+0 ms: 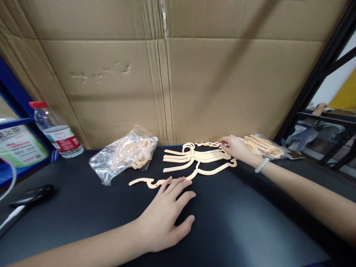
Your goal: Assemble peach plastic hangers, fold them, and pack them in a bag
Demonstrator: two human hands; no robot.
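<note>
Left hand [164, 217] is lying palm-down, fingers spread, gripping nothing; fingertips are touching or hovering just over the front cream strips [213, 172] on the black table [236, 226]. Right hand [236, 148] is sitting at the far edge, fingertips bending down by small cream parts [207, 144]; can't tell if gripping. Cream pile [207, 158] is lying between the 2 hands. Risks: curved ends could be catching and dragging 2 strips together; right hand could be bumping the clear bag [263, 146] just beside it.
</note>
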